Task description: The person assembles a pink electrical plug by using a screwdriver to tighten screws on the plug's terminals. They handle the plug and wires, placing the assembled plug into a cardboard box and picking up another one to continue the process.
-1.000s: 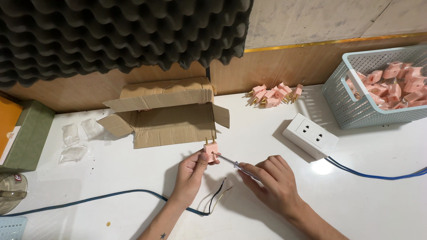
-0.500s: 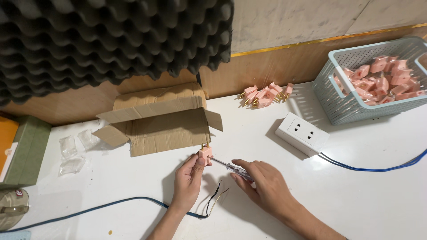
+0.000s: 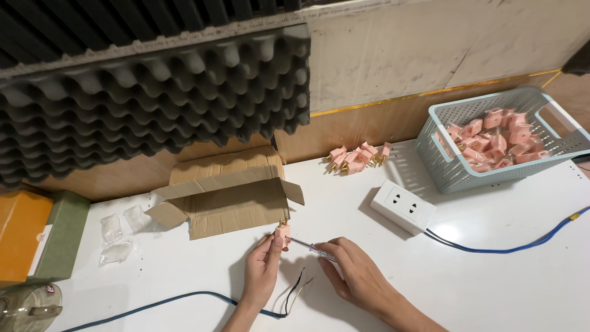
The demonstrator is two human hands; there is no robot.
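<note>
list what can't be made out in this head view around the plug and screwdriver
- Screwdriver handle: hidden inside the right hand.
- Screw on the pink plug: too small to see; the left hand covers its lower half.
- Cardboard box inside: hidden by its flaps.
- Blue cable: cut off by the bottom edge.

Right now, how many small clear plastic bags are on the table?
3, all at the table's left, beside the open cardboard box: one clear bag, one nearer the box, one in front. More may be hidden inside the box.
</note>
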